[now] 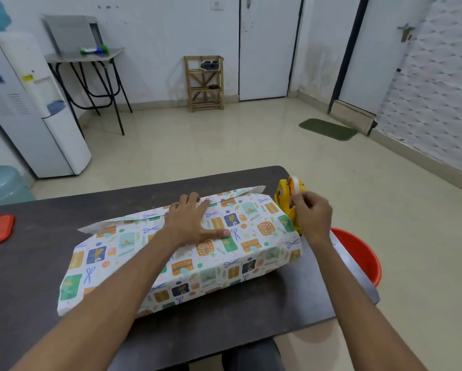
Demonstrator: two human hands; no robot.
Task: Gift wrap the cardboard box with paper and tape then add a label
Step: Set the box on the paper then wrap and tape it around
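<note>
Tape dispenser [283, 197] stands just beside wrapped box [224, 253].

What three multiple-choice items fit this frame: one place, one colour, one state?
1. Where does the tape dispenser stand? A) past the wrapped box's right end B) on top of the box C) on the floor
2. Bucket colour? A) blue B) orange-red C) green
3. Left hand? A) flat on the box B) curled round scissors C) hanging idle
Answers: A, it stands on the table, where the right hand pinches at it; B, its rim shows orange-red; A, it lies spread, pressing the box.
</note>
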